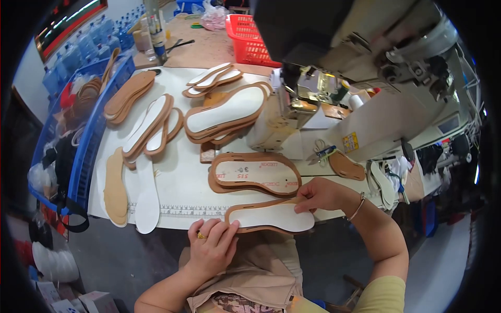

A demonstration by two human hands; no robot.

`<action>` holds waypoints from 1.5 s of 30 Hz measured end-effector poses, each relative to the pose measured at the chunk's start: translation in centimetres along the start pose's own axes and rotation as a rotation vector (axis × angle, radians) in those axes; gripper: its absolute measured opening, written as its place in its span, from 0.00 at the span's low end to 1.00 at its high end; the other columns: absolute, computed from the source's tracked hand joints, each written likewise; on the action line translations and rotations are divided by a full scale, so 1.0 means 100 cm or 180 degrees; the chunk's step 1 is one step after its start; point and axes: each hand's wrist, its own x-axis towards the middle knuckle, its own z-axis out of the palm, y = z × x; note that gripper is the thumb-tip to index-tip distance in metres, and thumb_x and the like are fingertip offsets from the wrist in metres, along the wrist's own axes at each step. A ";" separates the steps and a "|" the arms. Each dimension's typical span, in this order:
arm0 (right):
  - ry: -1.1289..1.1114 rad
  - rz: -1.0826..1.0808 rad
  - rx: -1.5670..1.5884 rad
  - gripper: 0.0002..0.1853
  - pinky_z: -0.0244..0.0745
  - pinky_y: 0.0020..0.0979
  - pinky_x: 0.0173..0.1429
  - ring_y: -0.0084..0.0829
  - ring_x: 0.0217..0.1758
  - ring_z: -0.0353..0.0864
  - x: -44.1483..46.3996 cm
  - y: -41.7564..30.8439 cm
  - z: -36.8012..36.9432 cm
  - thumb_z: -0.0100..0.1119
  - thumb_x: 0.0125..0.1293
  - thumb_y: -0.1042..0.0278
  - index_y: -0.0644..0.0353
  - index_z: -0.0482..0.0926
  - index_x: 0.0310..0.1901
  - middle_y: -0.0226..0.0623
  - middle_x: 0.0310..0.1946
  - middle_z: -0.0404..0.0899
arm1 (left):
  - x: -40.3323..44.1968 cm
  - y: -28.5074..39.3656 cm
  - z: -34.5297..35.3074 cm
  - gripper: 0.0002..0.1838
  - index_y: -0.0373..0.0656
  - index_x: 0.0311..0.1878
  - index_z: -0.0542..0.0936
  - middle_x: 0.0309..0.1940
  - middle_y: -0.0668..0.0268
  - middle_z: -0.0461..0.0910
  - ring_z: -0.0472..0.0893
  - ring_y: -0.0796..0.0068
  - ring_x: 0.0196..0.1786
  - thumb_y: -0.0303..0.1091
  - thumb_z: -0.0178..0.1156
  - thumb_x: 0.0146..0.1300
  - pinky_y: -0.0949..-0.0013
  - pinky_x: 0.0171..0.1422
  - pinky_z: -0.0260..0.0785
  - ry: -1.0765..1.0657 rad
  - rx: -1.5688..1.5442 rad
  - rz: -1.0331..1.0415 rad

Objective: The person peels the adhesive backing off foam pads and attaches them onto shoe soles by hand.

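Note:
At the table's front edge lies a brown shoe insole with a white layer on top point(271, 217). My right hand point(326, 196) pinches the white layer near the insole's right end, thumb and fingers pressed together. At the left end, my left hand point(213, 247), with a ring on one finger, grips the insole's edge with its thumb on top. Just behind sits a stack of brown insoles point(255, 173) whose white top face carries red printing and a dark size mark.
A sewing machine point(271, 120) stands behind the hands, with scissors point(321, 152) by its base. More insole stacks point(227, 112) cover the table's left half. A blue crate point(86, 141) adjoins the left edge; a red basket point(245, 39) stands behind. A ruler strip point(188, 211) runs along the front.

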 end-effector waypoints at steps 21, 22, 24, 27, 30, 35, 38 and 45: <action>0.0646 -0.0367 -0.0474 0.13 0.74 0.26 0.32 0.20 0.24 0.76 -0.001 0.011 0.010 0.69 0.58 0.62 0.65 0.80 0.29 0.31 0.20 0.77 | 0.002 0.006 0.000 0.25 0.45 0.55 0.79 0.45 0.66 0.73 0.72 0.65 0.54 0.33 0.67 0.50 0.52 0.63 0.55 -0.0107 0.0307 0.0084; 0.0691 -0.0406 -0.0660 0.13 0.74 0.27 0.33 0.21 0.24 0.77 -0.002 0.011 0.010 0.69 0.57 0.62 0.65 0.80 0.29 0.31 0.20 0.78 | 0.003 0.007 -0.001 0.26 0.44 0.56 0.78 0.47 0.64 0.73 0.72 0.63 0.55 0.34 0.67 0.50 0.51 0.65 0.55 -0.0182 0.0291 0.0053; 0.0778 -0.0484 -0.0729 0.13 0.74 0.27 0.33 0.22 0.24 0.77 -0.002 0.012 0.012 0.69 0.57 0.62 0.65 0.80 0.30 0.33 0.20 0.78 | 0.012 0.020 -0.001 0.27 0.42 0.58 0.76 0.51 0.60 0.71 0.71 0.59 0.59 0.35 0.67 0.52 0.48 0.68 0.53 -0.0089 0.0265 0.0016; 0.0898 -0.0624 -0.0902 0.13 0.73 0.28 0.33 0.24 0.24 0.77 -0.003 0.011 0.015 0.70 0.56 0.62 0.65 0.80 0.31 0.35 0.20 0.79 | 0.032 0.042 0.014 0.34 0.38 0.65 0.67 0.68 0.48 0.62 0.63 0.45 0.71 0.39 0.66 0.56 0.44 0.73 0.50 -0.0353 -0.0231 0.0229; 0.1065 -0.0778 -0.0826 0.14 0.73 0.30 0.33 0.29 0.24 0.79 -0.007 0.017 0.019 0.69 0.55 0.61 0.64 0.81 0.31 0.39 0.20 0.79 | 0.050 0.058 0.035 0.39 0.36 0.67 0.64 0.71 0.47 0.60 0.64 0.46 0.71 0.42 0.67 0.54 0.49 0.73 0.55 -0.0745 -0.0361 0.0367; 0.1383 -0.0694 -0.0294 0.10 0.73 0.28 0.29 0.25 0.22 0.80 -0.029 0.044 0.005 0.67 0.57 0.66 0.65 0.79 0.30 0.36 0.18 0.79 | 0.048 0.056 0.049 0.45 0.33 0.67 0.63 0.68 0.46 0.64 0.65 0.46 0.70 0.45 0.70 0.48 0.49 0.74 0.54 -0.0792 0.0459 0.0543; 0.1485 -0.0370 0.0129 0.09 0.73 0.26 0.29 0.21 0.22 0.79 -0.064 0.076 -0.012 0.67 0.57 0.67 0.65 0.79 0.29 0.33 0.19 0.80 | 0.049 0.056 0.048 0.45 0.36 0.68 0.64 0.69 0.49 0.63 0.64 0.45 0.70 0.46 0.70 0.48 0.48 0.74 0.54 -0.0808 0.0553 0.0571; 0.1289 0.0483 0.0488 0.07 0.75 0.25 0.30 0.20 0.24 0.81 -0.161 0.172 -0.002 0.67 0.58 0.70 0.64 0.81 0.32 0.32 0.22 0.81 | 0.052 0.060 0.046 0.34 0.58 0.68 0.69 0.70 0.69 0.65 0.67 0.38 0.65 0.44 0.63 0.56 0.43 0.70 0.56 -0.0853 0.0731 0.0747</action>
